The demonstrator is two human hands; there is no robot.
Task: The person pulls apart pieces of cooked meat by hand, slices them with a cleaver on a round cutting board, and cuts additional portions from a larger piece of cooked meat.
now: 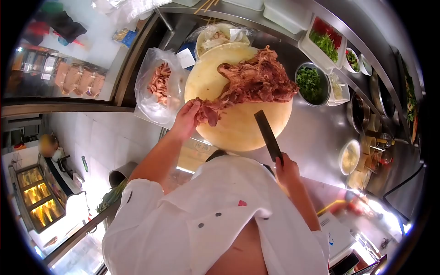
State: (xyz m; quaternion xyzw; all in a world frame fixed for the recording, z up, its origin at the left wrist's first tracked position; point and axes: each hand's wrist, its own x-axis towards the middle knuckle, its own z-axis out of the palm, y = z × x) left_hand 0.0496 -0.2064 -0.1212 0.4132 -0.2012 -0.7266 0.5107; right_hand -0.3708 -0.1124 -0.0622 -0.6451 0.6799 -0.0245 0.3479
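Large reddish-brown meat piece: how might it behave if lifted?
The meat piece probably flops, given its ragged edges. It may tear near the bare left hand, where it narrows. It could feel heavy, spanning much of the round yellowish board.

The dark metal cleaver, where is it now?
Right of centre in the head view, the dark metal cleaver is in the right hand, its blade overlapping the round yellowish chopping board, near the reddish meat.

A commercial kitchen is indicated: meat [259, 79] is laid on a round board [243, 129] on a steel counter [316, 137], greens [311, 85] are kept in tubs [314, 57], and a white jacket [220, 192] is worn.
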